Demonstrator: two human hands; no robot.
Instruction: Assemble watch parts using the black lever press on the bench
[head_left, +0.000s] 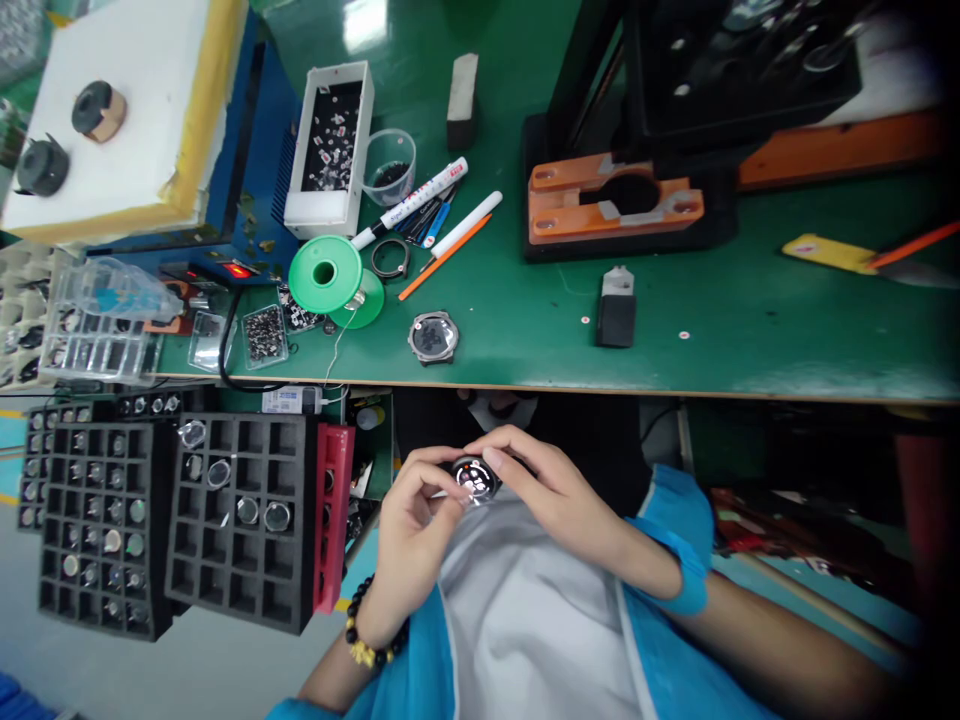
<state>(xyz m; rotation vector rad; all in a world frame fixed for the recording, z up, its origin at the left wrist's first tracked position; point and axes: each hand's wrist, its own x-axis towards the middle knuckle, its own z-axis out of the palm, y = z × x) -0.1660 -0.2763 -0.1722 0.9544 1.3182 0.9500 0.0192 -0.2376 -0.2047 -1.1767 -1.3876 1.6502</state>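
A round black smartwatch (pixel 475 478) with a lit, colourful dial is held over my lap, below the table edge. My left hand (pixel 412 530), with a dark beaded bracelet (pixel 367 625) on its wrist, pinches the watch's near side between fingers and thumb. My right hand (pixel 540 490) reaches over from the other side and grips its upper edge. The fingers hide part of the watch's rim. Under both hands lies a pale grey cloth (pixel 525 620) on my lap.
Left of my hands stand black foam trays (pixel 240 520) holding round glass pieces, with a red holder (pixel 334 517) alongside. Beyond the edge, a green workbench (pixel 750 340) carries a watch case (pixel 433 337), a green spool (pixel 325 272), pens and an orange-and-black fixture (pixel 615 205).
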